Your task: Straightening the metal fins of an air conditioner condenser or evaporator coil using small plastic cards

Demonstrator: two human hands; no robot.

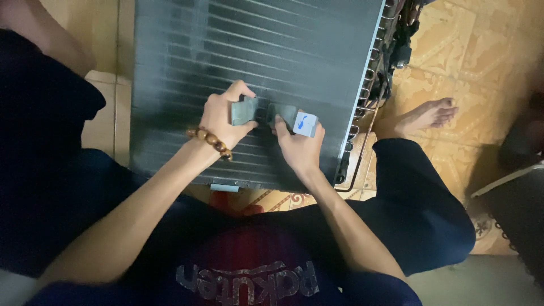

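Note:
A large dark finned coil panel (187,62) with horizontal ridges lies in front of me on the tiled floor. Both my hands rest on its near middle. My left hand (222,116), with a brown bead bracelet at the wrist, grips a small grey-green flat tool (243,112). My right hand (299,146) holds a matching grey piece (281,113) and a small white card with a blue mark (305,123). The two grey pieces nearly touch each other against the fins.
Copper tube bends and black wiring (377,73) run down the panel's right edge. My bare foot (425,115) rests on the patterned yellow tiles to the right. A dark object with a white edge (510,181) stands at far right.

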